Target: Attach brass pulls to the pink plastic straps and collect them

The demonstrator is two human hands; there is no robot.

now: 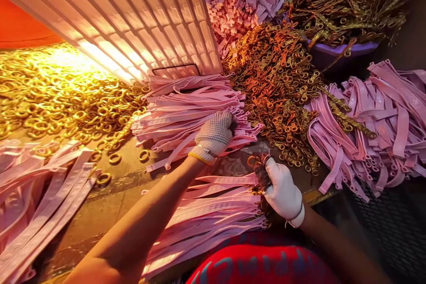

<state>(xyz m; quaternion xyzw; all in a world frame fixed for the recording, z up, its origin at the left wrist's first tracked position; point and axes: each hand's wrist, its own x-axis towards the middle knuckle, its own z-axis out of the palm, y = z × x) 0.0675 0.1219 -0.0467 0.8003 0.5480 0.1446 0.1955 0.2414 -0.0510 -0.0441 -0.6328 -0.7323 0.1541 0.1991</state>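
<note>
My left hand (214,136), in a knit glove with grey dots, rests on a bundle of pink straps (186,111). Its fingers curl down around strap ends near the small loops; the fingertips are hidden. My right hand (284,191), in a white glove with dark brown fingers, is closed, with a gold ring (252,161) at its fingertips. Anything else inside that hand is hard to make out. Just left of it, a second row of pink straps (219,206) lies before my body, with gold pieces at its right ends.
Loose gold rings (66,97) cover the left side. A ribbed pale panel (140,17) leans behind the straps. Gold chain-like links (273,84) are heaped at centre right, near a purple basin (342,51). More pink straps (376,115) lie at right.
</note>
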